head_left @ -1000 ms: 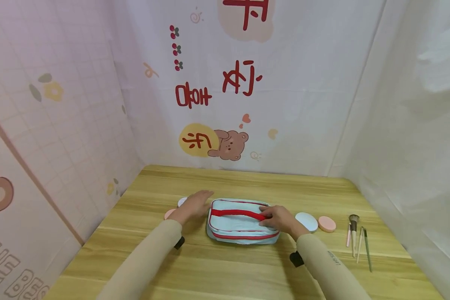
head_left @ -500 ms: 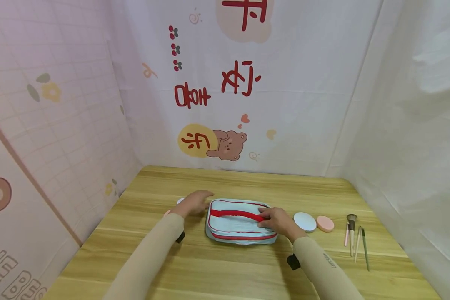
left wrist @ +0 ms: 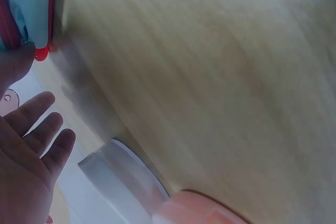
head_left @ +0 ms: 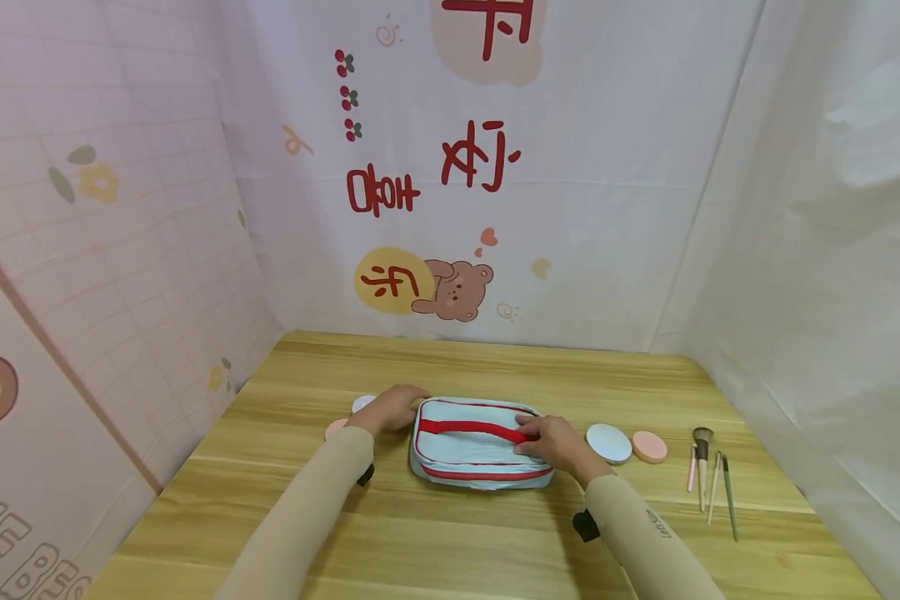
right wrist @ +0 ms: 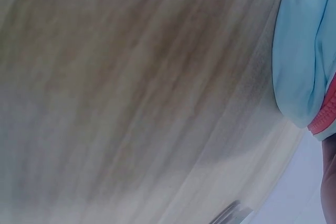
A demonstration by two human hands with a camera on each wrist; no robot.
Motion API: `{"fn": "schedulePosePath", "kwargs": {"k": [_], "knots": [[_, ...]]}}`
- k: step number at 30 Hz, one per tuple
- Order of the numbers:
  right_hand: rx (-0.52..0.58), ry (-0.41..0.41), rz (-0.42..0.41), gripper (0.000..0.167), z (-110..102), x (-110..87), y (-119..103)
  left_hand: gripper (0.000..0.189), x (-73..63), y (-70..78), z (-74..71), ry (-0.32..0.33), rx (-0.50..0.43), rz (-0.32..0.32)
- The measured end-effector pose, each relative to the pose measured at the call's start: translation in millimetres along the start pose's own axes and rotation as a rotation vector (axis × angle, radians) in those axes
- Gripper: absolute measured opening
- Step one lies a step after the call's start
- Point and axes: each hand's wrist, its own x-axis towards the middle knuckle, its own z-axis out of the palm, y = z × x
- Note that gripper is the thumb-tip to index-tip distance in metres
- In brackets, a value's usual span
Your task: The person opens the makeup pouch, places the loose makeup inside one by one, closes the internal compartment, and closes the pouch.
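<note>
A light blue pouch [head_left: 472,450] with red trim and a red strap lies flat in the middle of the wooden table [head_left: 450,533]. My left hand [head_left: 408,400] is at the pouch's far left corner. In the left wrist view its thumb touches the pouch [left wrist: 31,9] beside a red zipper pull [left wrist: 42,53], and the other fingers [left wrist: 39,129] stay straight. My right hand [head_left: 528,437] rests on the pouch's right end, fingers lying at the end of the red strap. The right wrist view shows the pouch [right wrist: 304,66] and blurred table.
A white round puff [head_left: 362,403] and a pink puff [head_left: 335,427] lie left of the pouch, under my left hand. To the pouch's right lie a pale blue puff [head_left: 610,442], a pink puff [head_left: 650,447] and several makeup brushes [head_left: 708,479]. Printed cloth walls enclose the table.
My left hand's fingers have drawn in from reaching past the pouch to its far left corner. My right hand stays on the pouch's right end.
</note>
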Motion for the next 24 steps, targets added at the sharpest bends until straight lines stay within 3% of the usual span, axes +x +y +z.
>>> {"fn": "schedulePosePath", "kwargs": {"k": [9, 18, 24], "knots": [[0.008, 0.004, -0.013, 0.032, -1.3, 0.2, -0.7, 0.018, 2.2, -1.3, -0.3, 0.004, 0.028, -0.046], [0.020, 0.006, -0.005, 0.033, -1.1, -0.8, 0.2, 0.025, 6.2, 1.7, -2.2, -0.019, 0.013, -0.054], [0.043, 0.012, -0.004, 0.031, -0.2, -2.6, -1.9, 0.026, 8.4, 3.6, -5.1, -0.048, -0.005, -0.094]]}}
